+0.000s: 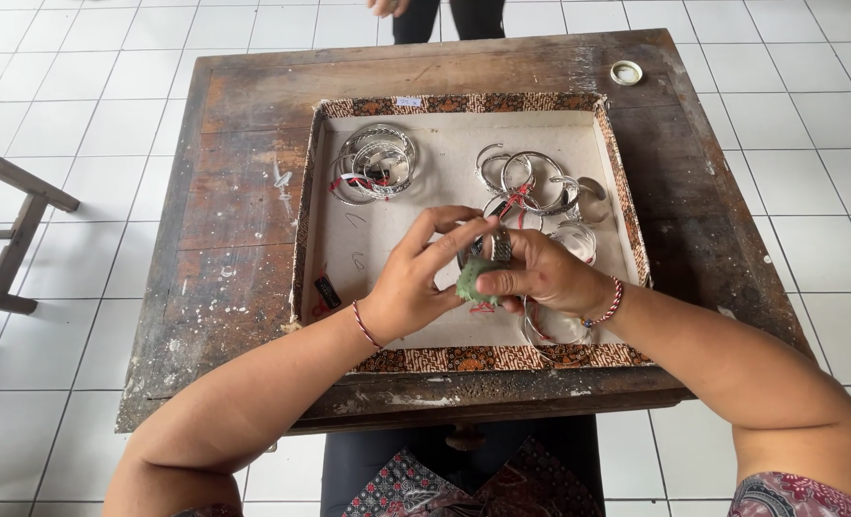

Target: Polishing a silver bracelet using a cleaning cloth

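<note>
Pinching a silver bangle (pixel 495 245) between thumb and fingertips of right hand (pixel 540 278), with a small green pad (pixel 469 280) pressed against bangle from below and held between both hands. Left hand (pixel 416 278) curled in from the other side, index and middle fingers (pixel 459 230) stretched over the top of bangle, thumb tucked under near green pad; grip closed on pad and bangle, though exact contact of left thumb hidden. A bit of red thread visible just beneath green pad. Both hands raised slightly over the near half of a shallow tray (pixel 464 359) with patterned brown cloth rim and pale lining. Thin red-and-white cord bracelet on left wrist, beaded red bracelet on right wrist.

Inside tray, far left: a bundle of silver bangles (pixel 376 165) tied with red thread. Far right: another cluster of bangles (pixel 531 177), loosely overlapping, also with red thread. More bangles lying under and just behind right hand. Small dark tag (pixel 327 291) near left wall of tray.

Tray resting on a worn, paint-flecked wooden table (pixel 244 220). Small round white lid (pixel 626 72) at far right corner of table. White tiled floor around; another person's dark trouser legs (pixel 449 17) beyond far edge.
</note>
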